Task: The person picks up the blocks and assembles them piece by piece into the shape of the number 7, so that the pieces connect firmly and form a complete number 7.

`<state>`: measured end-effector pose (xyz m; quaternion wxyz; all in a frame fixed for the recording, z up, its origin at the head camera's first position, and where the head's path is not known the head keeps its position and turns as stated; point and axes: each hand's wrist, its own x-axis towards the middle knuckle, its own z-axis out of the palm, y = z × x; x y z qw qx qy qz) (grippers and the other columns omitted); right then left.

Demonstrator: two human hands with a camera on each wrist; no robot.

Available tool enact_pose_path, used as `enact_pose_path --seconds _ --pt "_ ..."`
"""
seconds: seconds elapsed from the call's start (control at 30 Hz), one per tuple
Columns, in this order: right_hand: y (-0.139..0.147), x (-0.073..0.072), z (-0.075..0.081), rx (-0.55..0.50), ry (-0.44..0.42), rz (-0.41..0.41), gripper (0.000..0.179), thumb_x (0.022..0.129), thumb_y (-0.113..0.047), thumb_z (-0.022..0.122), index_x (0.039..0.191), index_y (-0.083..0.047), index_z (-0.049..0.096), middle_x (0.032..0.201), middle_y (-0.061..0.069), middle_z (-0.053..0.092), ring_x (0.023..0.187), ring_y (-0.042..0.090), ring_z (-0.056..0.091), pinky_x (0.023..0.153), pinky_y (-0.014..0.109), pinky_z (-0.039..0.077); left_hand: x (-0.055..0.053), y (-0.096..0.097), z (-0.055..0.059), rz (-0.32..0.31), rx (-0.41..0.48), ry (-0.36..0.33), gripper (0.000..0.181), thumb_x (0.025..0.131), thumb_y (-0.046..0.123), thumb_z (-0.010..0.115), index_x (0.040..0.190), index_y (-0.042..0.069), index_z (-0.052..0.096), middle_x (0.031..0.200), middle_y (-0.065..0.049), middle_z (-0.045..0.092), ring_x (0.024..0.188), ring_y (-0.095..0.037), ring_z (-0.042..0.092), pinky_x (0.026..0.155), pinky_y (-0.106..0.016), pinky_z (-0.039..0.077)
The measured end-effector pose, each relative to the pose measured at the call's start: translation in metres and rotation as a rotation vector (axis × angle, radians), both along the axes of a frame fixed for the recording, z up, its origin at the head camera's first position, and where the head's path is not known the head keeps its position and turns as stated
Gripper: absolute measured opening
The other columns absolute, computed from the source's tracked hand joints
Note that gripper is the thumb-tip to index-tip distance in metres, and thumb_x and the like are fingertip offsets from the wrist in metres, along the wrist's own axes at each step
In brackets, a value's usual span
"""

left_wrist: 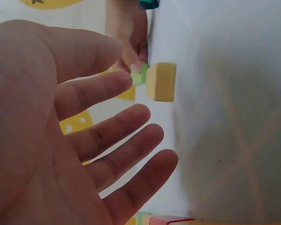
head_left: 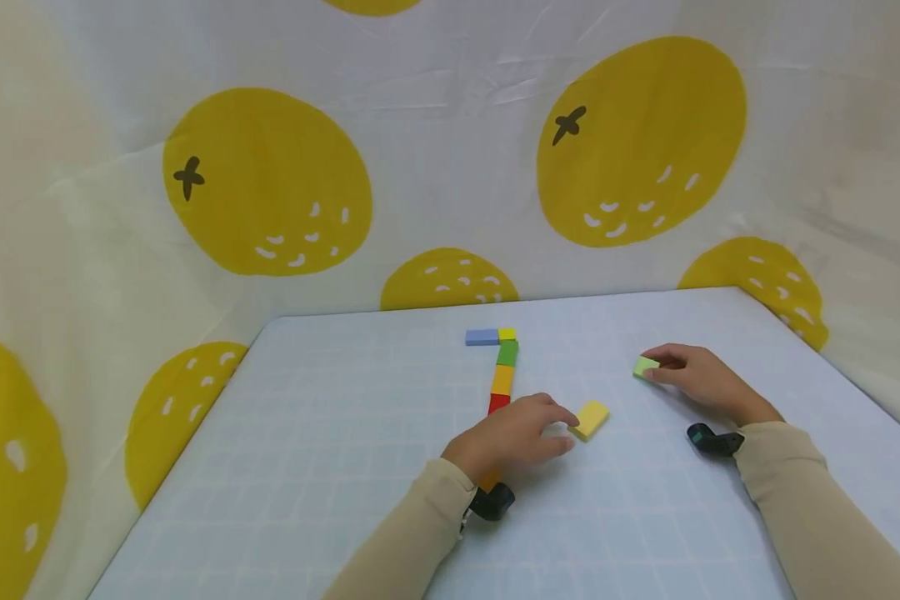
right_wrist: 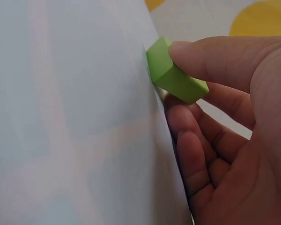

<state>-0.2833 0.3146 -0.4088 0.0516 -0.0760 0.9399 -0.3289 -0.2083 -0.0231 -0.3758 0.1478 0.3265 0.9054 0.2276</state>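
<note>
My right hand [head_left: 701, 382] pinches a light green block [right_wrist: 178, 77] between thumb and fingers, low over the right part of the table. To its left, my left hand [head_left: 516, 435] is held out with fingers apart and nothing in its grasp. A pale yellow block [head_left: 591, 420] lies just past the left fingertips; in the left wrist view this yellow block [left_wrist: 161, 82] stands clear of the fingers [left_wrist: 145, 176]. Beneath and beyond the left hand runs a line of blocks: a red block [head_left: 498, 402], an orange-yellow block [head_left: 502, 380] and a green block [head_left: 507, 353]. The left hand hides part of that line.
At the line's far end sit a small yellow block [head_left: 507, 334] and a blue block [head_left: 482, 337], side by side. An orange block [head_left: 489, 481] shows by the left wrist. The white table [head_left: 307, 433] ends at a fabric backdrop [head_left: 450, 167] with yellow fruit prints.
</note>
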Motion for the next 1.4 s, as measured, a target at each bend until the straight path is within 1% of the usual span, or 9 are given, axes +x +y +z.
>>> enact_pose_path --seconds 0.33,0.47,0.6,0.77,0.97,1.03,1.23,1.33,1.4 --pt "-0.011 -0.002 0.007 0.001 0.026 -0.015 0.055 0.094 -0.042 0.068 0.134 -0.005 0.059 0.129 0.024 0.058 0.111 0.037 0.052 0.090 0.050 0.047 0.008 -0.003 -0.001 -0.050 -0.079 0.066 0.033 0.100 0.036 0.060 0.132 0.030 0.067 0.129 0.011 0.058 0.116 -0.005 0.052 0.095 -0.024 0.048" --pt "-0.014 -0.002 0.009 -0.017 0.027 -0.016 0.054 0.094 -0.043 0.068 0.134 -0.008 0.060 0.129 0.021 0.058 0.111 0.034 0.053 0.088 0.044 0.047 0.009 -0.002 -0.001 -0.054 -0.110 0.095 0.035 0.099 0.036 0.061 0.134 0.031 0.065 0.129 0.011 0.059 0.115 -0.004 0.053 0.092 -0.023 0.049" --pt "-0.020 -0.001 0.013 -0.074 0.022 -0.018 0.056 0.094 -0.046 0.068 0.135 -0.010 0.060 0.125 0.018 0.059 0.101 0.030 0.057 0.080 0.036 0.050 0.010 -0.002 -0.001 -0.048 -0.147 0.125 0.036 0.098 0.038 0.064 0.134 0.033 0.065 0.128 0.011 0.059 0.115 -0.005 0.052 0.091 -0.024 0.050" --pt "-0.031 -0.001 0.017 -0.150 0.005 0.001 0.057 0.093 -0.043 0.070 0.136 -0.007 0.059 0.121 0.017 0.058 0.090 0.025 0.064 0.076 0.029 0.053 0.013 -0.005 0.000 -0.095 -0.191 0.166 0.034 0.099 0.039 0.062 0.132 0.032 0.065 0.130 0.011 0.059 0.118 -0.007 0.051 0.094 -0.024 0.048" --pt "-0.037 0.000 0.016 -0.162 -0.015 0.007 0.056 0.093 -0.044 0.070 0.136 -0.008 0.059 0.121 0.016 0.057 0.089 0.024 0.065 0.079 0.031 0.053 0.012 -0.013 0.005 -0.141 -0.157 0.171 0.033 0.101 0.035 0.059 0.131 0.026 0.067 0.125 0.011 0.062 0.115 -0.005 0.054 0.096 -0.023 0.047" --pt "-0.037 0.000 0.015 -0.159 -0.022 0.004 0.057 0.093 -0.045 0.069 0.136 -0.009 0.058 0.123 0.016 0.057 0.089 0.024 0.065 0.080 0.032 0.053 0.009 -0.018 0.006 -0.114 -0.134 0.167 0.032 0.101 0.035 0.059 0.131 0.026 0.067 0.124 0.012 0.062 0.113 -0.004 0.056 0.095 -0.024 0.048" --pt "-0.039 0.001 0.013 -0.192 -0.032 -0.002 0.057 0.093 -0.044 0.070 0.136 -0.008 0.059 0.125 0.018 0.056 0.088 0.024 0.067 0.081 0.032 0.053 -0.006 -0.045 0.000 -0.004 -0.018 0.239 0.027 0.102 0.032 0.059 0.126 0.025 0.069 0.114 0.014 0.063 0.099 -0.003 0.056 0.087 -0.022 0.050" --pt "-0.040 0.002 0.012 -0.216 -0.041 -0.003 0.058 0.092 -0.044 0.071 0.136 -0.008 0.059 0.126 0.017 0.058 0.089 0.024 0.067 0.081 0.032 0.052 -0.012 -0.059 -0.004 0.042 0.012 0.276 0.024 0.101 0.028 0.061 0.121 0.023 0.072 0.110 0.013 0.063 0.099 -0.005 0.054 0.087 -0.022 0.050" --pt "-0.041 0.002 0.011 -0.222 -0.042 -0.005 0.058 0.092 -0.045 0.071 0.135 -0.009 0.059 0.123 0.015 0.060 0.089 0.024 0.067 0.081 0.032 0.052 -0.015 -0.066 -0.006 0.070 0.019 0.299 0.021 0.100 0.027 0.062 0.117 0.022 0.073 0.112 0.012 0.063 0.106 -0.007 0.053 0.093 -0.024 0.050"
